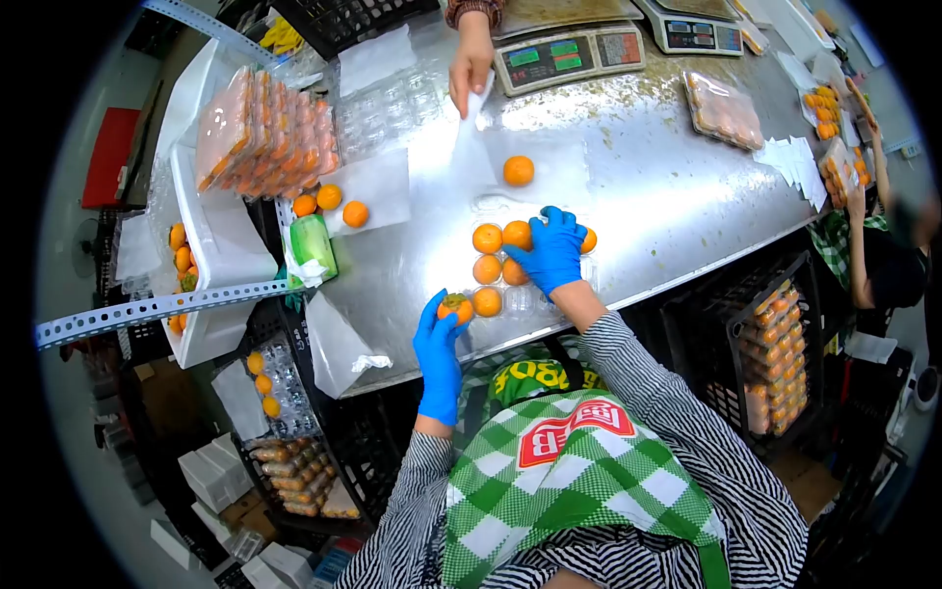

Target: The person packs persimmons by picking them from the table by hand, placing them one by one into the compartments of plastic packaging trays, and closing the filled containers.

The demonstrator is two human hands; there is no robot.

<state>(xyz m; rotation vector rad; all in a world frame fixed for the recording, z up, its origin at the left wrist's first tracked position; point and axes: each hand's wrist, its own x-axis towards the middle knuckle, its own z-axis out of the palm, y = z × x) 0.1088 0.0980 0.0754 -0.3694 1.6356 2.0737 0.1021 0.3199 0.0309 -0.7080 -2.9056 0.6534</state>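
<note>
My left hand (439, 358), in a blue glove, grips a persimmon (454, 308) with its green leafy cap showing, at the near-left corner of a clear plastic tray (520, 301). Blue-gloved too, my right hand (554, 247) is closed, palm down, over the tray's far right part; whatever lies under its fingers is hidden. Several persimmons (487, 237) sit in the tray's cups, and one (589, 240) shows just right of that hand. Beyond the tray, a single persimmon (518, 171) rests on a white sheet (559, 162).
Across the metal table (412, 265), another person's hand (472, 69) holds a white sheet (474, 133). Packed fruit boxes (265, 137) are stacked left, near loose persimmons (355, 213). A scale (569, 59) stands at the back. Black crates (746, 344) flank me below the edge.
</note>
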